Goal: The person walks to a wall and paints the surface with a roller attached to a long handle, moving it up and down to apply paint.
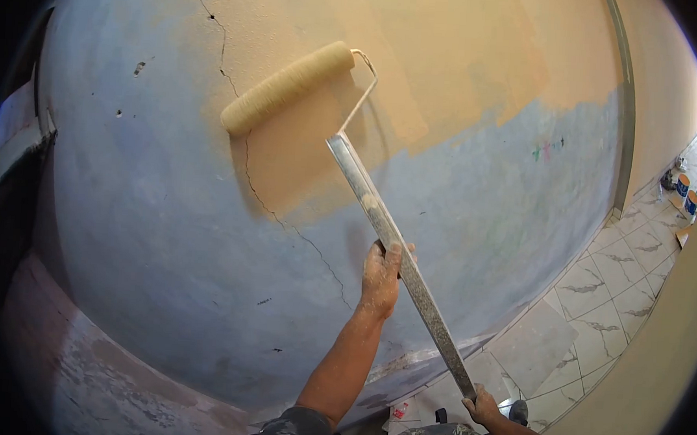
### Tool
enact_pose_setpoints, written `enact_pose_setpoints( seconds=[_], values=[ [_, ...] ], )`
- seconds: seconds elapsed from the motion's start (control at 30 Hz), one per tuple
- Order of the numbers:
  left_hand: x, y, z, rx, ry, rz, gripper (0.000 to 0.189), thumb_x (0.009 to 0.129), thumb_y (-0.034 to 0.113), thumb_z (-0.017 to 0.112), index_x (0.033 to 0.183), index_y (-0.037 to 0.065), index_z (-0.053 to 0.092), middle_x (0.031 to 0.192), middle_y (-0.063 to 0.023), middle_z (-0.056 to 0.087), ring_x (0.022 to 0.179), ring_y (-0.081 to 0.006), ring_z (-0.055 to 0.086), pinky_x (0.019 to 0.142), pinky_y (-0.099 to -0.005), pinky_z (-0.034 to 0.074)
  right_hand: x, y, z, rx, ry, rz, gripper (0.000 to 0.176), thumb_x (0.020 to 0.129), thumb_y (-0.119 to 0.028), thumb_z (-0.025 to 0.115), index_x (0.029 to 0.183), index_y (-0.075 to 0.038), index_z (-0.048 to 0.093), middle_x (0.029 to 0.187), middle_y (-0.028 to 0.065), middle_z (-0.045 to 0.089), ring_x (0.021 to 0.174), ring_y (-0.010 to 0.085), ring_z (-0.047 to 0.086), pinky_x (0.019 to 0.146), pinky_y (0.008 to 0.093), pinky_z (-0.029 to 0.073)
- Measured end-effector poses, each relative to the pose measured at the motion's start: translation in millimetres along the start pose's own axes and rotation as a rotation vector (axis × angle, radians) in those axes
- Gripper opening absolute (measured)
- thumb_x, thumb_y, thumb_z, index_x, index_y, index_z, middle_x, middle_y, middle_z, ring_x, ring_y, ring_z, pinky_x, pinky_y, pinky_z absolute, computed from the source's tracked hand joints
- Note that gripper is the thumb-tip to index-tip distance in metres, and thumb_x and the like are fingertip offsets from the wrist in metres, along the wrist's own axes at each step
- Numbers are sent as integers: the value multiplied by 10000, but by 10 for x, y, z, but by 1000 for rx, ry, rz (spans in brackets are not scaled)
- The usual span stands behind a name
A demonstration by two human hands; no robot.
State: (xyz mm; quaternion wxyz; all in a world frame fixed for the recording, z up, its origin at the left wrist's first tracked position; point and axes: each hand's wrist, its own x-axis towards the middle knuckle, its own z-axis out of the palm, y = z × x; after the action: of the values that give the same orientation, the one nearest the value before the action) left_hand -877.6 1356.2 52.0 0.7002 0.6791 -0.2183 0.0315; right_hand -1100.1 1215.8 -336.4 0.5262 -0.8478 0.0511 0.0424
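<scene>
A paint roller [288,90] with a long cream sleeve rests against the wall, tilted up to the right. Its bent wire frame runs into a long, paint-spattered metal handle [423,300]. My left hand [382,274] is closed around the handle about midway, its thumb lying along the bar. Down at the handle's lower end, my right hand [484,404] grips it close to my body. Around the roller the wall [475,200] carries fresh peach paint on its upper part, with blue-grey surface below and to the left. A crack [256,197] runs diagonally past the sleeve.
Marble-patterned tiles [597,286] cover the floor at right, with a grey sheet [532,345] lying on them. Paint cans [683,185] stand farther along the passage. A vertical trim strip [627,114] edges the wall. A dark opening [19,192] is at far left.
</scene>
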Motion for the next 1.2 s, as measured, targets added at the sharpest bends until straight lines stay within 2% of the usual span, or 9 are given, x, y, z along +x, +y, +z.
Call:
enact_pose_setpoints(
  seconds=[0.2, 0.27, 0.53, 0.63, 0.7, 0.87, 0.93, 1.0, 1.2],
  values=[
    [-338, -578, 4, 26, 44, -138, 414, 990, 401, 516, 1151, 21, 483, 1023, -100, 621, 864, -151, 603, 759, -315, 522, -77, 213, 23, -162, -190, 70, 632, 880, -414, 633, 1236, 69, 436, 1074, 319, 610, 1036, 464, 596, 878, 496, 478],
    [-433, -838, -49, 44, 36, -160, 413, 991, 397, 518, 1154, 19, 483, 1031, -98, 622, 865, -146, 600, 762, -313, 520, 3, 341, 33, -189, -348, 144, 579, 886, -417, 629, 1164, 60, 456, 1047, 317, 618, 1029, 465, 600, 875, 499, 475],
    [-804, -1464, -29, 113, 51, -225, 413, 1000, 371, 515, 1171, -3, 482, 1021, -86, 621, 846, -115, 580, 751, -287, 505, -14, 850, 227, -226, -429, 154, 570, 915, -495, 547, 1086, 47, 499, 1039, 321, 618, 1022, 463, 598, 871, 501, 470],
    [-778, -1380, -23, 122, 61, -173, 394, 999, 364, 519, 1142, -4, 504, 973, -70, 626, 794, -105, 564, 717, -271, 489, -2, 743, 227, -234, -446, 147, 601, 922, -539, 498, 1076, 42, 507, 1039, 323, 617, 1021, 466, 595, 870, 500, 467],
    [-596, -932, -41, 247, 79, -142, 381, 1002, 356, 512, 1111, -9, 525, 922, -57, 628, 761, -100, 548, 688, -265, 475, 86, 484, 201, -238, -446, 117, 613, 925, -554, 477, 1073, 40, 507, 1037, 325, 616, 1018, 468, 593, 869, 501, 465],
    [-111, -347, -80, 196, 55, -99, 386, 986, 356, 547, 1107, -11, 531, 934, -37, 594, 817, -97, 525, 723, -262, 456, 485, -93, 57, -185, -323, -16, 574, 932, -521, 470, 1029, 43, 511, 965, 319, 621, 967, 470, 596, 838, 519, 454],
    [-28, -406, -53, 139, 83, -56, 387, 1002, 371, 505, 1109, -1, 507, 937, -71, 620, 769, -96, 538, 675, -268, 465, 596, -114, 28, -184, -257, -25, 580, 925, -528, 467, 1011, 44, 514, 938, 311, 625, 953, 467, 597, 831, 519, 452],
    [-139, -598, -52, 149, 71, -96, 389, 994, 371, 522, 1112, 1, 511, 940, -59, 608, 799, -104, 534, 707, -268, 459, 587, 8, 45, -200, -285, 23, 608, 919, -546, 462, 1018, 51, 517, 957, 321, 622, 968, 470, 597, 843, 512, 456],
    [-706, -1483, 19, 154, 36, -267, 387, 992, 380, 524, 1116, 13, 513, 976, -61, 610, 868, -128, 545, 778, -292, 461, 163, 661, 218, -181, -412, 277, 741, 920, -602, 434, 1194, 84, 497, 1160, 356, 574, 1127, 457, 561, 954, 481, 438]
  ],
)
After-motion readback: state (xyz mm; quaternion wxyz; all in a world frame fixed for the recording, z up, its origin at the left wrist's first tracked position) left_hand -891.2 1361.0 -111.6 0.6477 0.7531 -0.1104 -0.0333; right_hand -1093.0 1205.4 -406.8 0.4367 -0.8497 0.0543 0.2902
